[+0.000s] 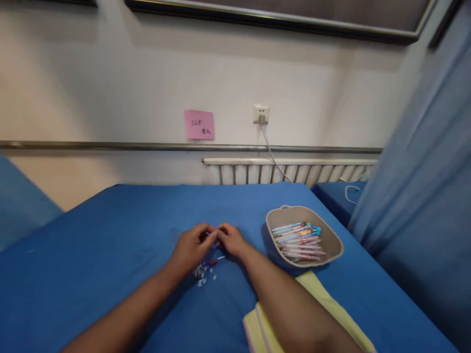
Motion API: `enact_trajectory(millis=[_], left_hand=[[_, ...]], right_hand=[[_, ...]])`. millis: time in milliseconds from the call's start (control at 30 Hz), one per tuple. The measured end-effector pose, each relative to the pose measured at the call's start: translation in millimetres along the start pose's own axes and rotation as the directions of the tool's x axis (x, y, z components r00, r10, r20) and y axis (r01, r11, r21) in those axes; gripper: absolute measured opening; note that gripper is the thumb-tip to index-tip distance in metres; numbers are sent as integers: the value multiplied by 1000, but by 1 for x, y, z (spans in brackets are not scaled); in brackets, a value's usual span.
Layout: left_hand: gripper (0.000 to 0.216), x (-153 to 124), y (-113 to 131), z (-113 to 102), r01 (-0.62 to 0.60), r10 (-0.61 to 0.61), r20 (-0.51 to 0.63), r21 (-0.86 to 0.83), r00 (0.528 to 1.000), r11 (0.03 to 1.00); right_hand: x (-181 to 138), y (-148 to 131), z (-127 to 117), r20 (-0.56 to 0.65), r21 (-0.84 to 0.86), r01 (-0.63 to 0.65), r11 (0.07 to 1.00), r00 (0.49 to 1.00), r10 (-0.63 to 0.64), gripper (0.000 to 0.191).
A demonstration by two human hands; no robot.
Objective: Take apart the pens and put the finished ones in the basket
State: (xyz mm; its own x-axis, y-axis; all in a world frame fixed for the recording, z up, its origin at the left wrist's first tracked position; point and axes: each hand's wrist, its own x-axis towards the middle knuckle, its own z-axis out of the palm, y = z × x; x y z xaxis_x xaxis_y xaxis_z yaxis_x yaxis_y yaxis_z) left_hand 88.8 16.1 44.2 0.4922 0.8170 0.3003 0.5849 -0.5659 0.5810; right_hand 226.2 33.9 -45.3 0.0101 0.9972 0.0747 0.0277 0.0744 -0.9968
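Observation:
My left hand (191,247) and my right hand (231,240) meet over the middle of the blue table (110,245), fingertips pinched together on a small pen part (212,234) that is mostly hidden between them. Just below the hands lie small loose pen pieces (204,272), white and red, on the blue cloth. To the right stands a beige basket (333,238) holding several colourful pens (300,240). My right forearm crosses a yellow cloth (331,304) at the table's near edge.
A radiator (290,171) runs along the wall behind the table, with a socket and cable (261,115) above it and a pink note (199,124) to its left. A blue curtain (423,196) hangs at the right.

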Motion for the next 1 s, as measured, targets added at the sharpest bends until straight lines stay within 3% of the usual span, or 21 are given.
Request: enact_trajectory(millis=[133,233,400,533,800,867,1000], left_hand=[[32,-38,-80,-35,292,-284,-143,38,948,956],[30,-60,-101,-38,316,-314,-65,26,947,948],[24,-73,-84,-23,139,-141,116,28,983,990],[20,-74,-65,-11,31,-33,193,16,981,999],[22,-70,-55,4,34,-12,237,-89,972,995],[32,-69,-55,3,-33,48,217,-71,975,997],[70,-67,-52,6,-208,201,235,6,951,978]], right_hand=[[-2,9,5,-12,48,-2,999,1000,2,19],[-5,11,6,-28,54,3,999,1000,-2,23],[-10,10,6,-60,44,14,999,998,-11,31],[-12,10,6,-69,44,23,999,997,-20,35],[-13,10,4,-49,58,26,998,999,-23,35],[-13,10,3,-37,63,23,998,999,-21,33],[-11,11,3,-17,76,20,997,1000,-19,30]])
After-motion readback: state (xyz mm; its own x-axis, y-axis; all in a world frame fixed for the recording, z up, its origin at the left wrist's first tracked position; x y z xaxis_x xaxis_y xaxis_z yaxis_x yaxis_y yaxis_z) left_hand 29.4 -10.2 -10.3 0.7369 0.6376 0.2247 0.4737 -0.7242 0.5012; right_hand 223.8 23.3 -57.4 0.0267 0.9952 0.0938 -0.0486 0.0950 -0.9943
